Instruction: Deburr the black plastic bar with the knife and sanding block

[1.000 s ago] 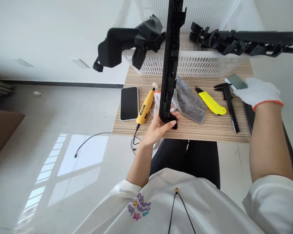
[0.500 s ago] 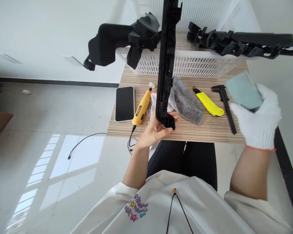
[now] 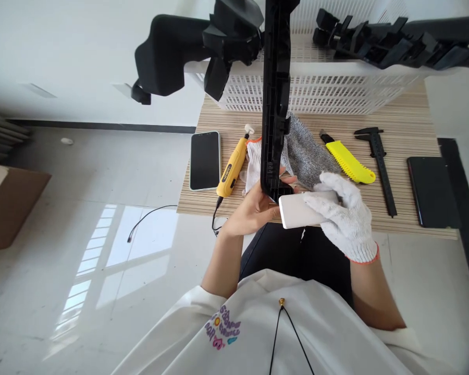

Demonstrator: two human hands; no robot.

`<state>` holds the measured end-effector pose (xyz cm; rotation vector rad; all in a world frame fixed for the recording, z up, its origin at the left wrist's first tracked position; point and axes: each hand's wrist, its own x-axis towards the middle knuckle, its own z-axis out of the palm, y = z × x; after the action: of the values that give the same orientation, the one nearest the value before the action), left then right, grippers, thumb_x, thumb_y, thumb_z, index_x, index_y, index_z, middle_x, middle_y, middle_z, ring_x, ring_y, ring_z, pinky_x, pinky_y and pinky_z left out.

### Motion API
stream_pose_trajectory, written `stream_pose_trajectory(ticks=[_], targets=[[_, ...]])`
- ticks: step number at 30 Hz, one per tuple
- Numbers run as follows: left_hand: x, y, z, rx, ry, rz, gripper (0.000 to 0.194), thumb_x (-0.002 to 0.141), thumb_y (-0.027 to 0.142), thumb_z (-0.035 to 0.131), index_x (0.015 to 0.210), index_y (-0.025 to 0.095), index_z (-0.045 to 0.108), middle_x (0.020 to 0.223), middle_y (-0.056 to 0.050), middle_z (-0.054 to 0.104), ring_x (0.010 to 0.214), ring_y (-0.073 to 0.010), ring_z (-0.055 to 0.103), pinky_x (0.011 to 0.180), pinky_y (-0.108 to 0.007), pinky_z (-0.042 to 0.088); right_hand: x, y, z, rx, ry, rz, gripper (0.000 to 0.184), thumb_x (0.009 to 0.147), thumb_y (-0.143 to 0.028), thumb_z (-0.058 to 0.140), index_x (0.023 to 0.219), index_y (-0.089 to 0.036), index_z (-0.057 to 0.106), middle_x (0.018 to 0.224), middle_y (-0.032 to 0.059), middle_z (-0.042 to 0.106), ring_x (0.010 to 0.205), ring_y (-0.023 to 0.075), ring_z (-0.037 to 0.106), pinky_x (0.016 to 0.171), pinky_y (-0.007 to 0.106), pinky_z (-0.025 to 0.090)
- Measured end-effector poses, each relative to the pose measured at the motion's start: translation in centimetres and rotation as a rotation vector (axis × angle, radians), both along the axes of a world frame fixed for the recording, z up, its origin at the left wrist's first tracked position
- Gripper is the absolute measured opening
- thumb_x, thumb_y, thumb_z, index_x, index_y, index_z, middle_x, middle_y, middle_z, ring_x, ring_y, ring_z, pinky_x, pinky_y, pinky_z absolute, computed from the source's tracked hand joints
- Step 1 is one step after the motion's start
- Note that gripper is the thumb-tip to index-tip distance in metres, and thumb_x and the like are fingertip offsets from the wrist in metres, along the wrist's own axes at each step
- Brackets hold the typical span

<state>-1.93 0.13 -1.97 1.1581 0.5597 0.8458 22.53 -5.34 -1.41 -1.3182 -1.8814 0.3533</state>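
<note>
My bare left hand (image 3: 255, 209) is closed around the lower end of a long, ribbed black plastic trim part (image 3: 272, 114), which stands up from it toward the top of the view. In a white knit glove with an orange cuff, my right hand (image 3: 344, 216) grips a pale rectangular block (image 3: 303, 210). The block's left end is beside the trim part's bottom end and my left thumb; whether they touch, I cannot tell. A grey cloth (image 3: 308, 151) and another white glove (image 3: 254, 161) lie behind the hands.
On the striped tabletop are a phone (image 3: 205, 160), a yellow rotary tool (image 3: 232, 169), a yellow utility knife (image 3: 350, 161), a black caliper (image 3: 381, 169) and a dark phone (image 3: 432, 191). More black parts (image 3: 172, 49) jut over a white basket (image 3: 336, 94) at the back.
My right hand has swung left with the block, from above the table's right side to beside my left hand. The dark phone at right now shows. My left hand keeps its hold.
</note>
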Motion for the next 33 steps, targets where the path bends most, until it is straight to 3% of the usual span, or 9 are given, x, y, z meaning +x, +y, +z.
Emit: stream_pose_trajectory(ticks=[3, 6, 10, 18, 23, 27, 30, 33], targets=[[0.1, 0.0, -0.2, 0.025, -0.006, 0.001, 0.091, 0.084, 0.039, 0.091, 0.162, 0.032, 0.045, 0.156, -0.016, 0.062, 0.143, -0.0358, 0.062, 0.113, -0.046, 0.058, 0.2, -0.5, 0.5, 0.103, -0.142, 0.089, 0.057, 0.086, -0.008, 0.065, 0.134, -0.038, 0.071, 0.148, 0.0051, 0.061, 0.131, 0.0318, 0.067, 0.097, 0.050, 0.066], [0.1, -0.2, -0.3, 0.045, -0.006, 0.016, 0.087, 0.085, 0.041, 0.090, 0.160, 0.032, 0.048, 0.150, -0.015, 0.067, 0.142, -0.0360, 0.064, 0.116, -0.048, 0.056, -0.5, -0.8, 1.0, 0.170, -0.130, 0.089, 0.043, 0.086, -0.024, 0.077, 0.129, -0.030, 0.072, 0.135, 0.0097, 0.062, 0.119, 0.0301, 0.071, 0.087, 0.045, 0.069], [0.0, -0.3, -0.2, 0.063, -0.004, 0.053, 0.087, 0.083, 0.044, 0.091, 0.158, 0.030, 0.050, 0.147, -0.016, 0.069, 0.139, -0.0361, 0.066, 0.116, -0.048, 0.056, -1.4, -0.6, 1.6, 0.155, -0.024, 0.109, 0.049, 0.082, -0.043, 0.087, 0.126, -0.030, 0.071, 0.126, 0.0077, 0.064, 0.110, 0.0277, 0.072, 0.083, 0.044, 0.069], [-0.7, -0.3, -0.7, 0.106, -0.018, 0.027, 0.089, 0.082, 0.042, 0.092, 0.160, 0.030, 0.050, 0.146, -0.015, 0.071, 0.137, -0.0320, 0.067, 0.110, -0.039, 0.059, -1.3, -0.1, 1.5, 0.206, 0.072, 0.003, 0.054, 0.076, -0.030, 0.090, 0.126, -0.037, 0.071, 0.127, 0.0057, 0.063, 0.107, 0.0284, 0.071, 0.081, 0.046, 0.068], [-0.6, -0.3, -0.5, 0.091, 0.052, 0.025, 0.095, 0.077, 0.049, 0.094, 0.159, 0.028, 0.052, 0.144, -0.017, 0.071, 0.138, -0.0362, 0.066, 0.114, -0.045, 0.056, -2.8, 0.4, 2.0, 0.192, 0.072, 0.092, 0.044, 0.079, -0.031, 0.088, 0.121, -0.034, 0.075, 0.129, 0.0056, 0.063, 0.110, 0.0274, 0.071, 0.085, 0.044, 0.068], [-0.6, 0.0, -0.3, 0.235, 0.106, 0.040, 0.091, 0.072, 0.049, 0.096, 0.153, 0.026, 0.061, 0.150, -0.017, 0.068, 0.145, -0.0411, 0.060, 0.122, -0.052, 0.050, -4.1, 1.0, 2.4, 0.213, -0.014, 0.084, 0.031, 0.083, -0.035, 0.083, 0.114, -0.032, 0.079, 0.127, 0.0066, 0.065, 0.110, 0.0281, 0.072, 0.084, 0.042, 0.067], [-0.6, 0.2, -0.3, 0.280, 0.119, 0.061, 0.087, 0.075, 0.045, 0.095, 0.153, 0.027, 0.061, 0.155, -0.015, 0.064, 0.147, -0.0400, 0.058, 0.127, -0.053, 0.045, -4.4, 1.3, 2.6, 0.273, -0.086, 0.112, 0.025, 0.083, -0.035, 0.084, 0.108, -0.032, 0.081, 0.125, 0.0060, 0.066, 0.106, 0.0281, 0.072, 0.084, 0.044, 0.067], [-0.4, 0.1, -0.3, 0.240, 0.099, 0.040, 0.089, 0.072, 0.043, 0.097, 0.152, 0.025, 0.061, 0.146, -0.016, 0.071, 0.139, -0.0388, 0.065, 0.121, -0.051, 0.051, -3.8, 1.1, 2.6, 0.247, -0.106, 0.089, 0.027, 0.082, -0.038, 0.085, 0.108, -0.033, 0.081, 0.127, 0.0050, 0.066, 0.107, 0.0285, 0.072, 0.082, 0.044, 0.067]])
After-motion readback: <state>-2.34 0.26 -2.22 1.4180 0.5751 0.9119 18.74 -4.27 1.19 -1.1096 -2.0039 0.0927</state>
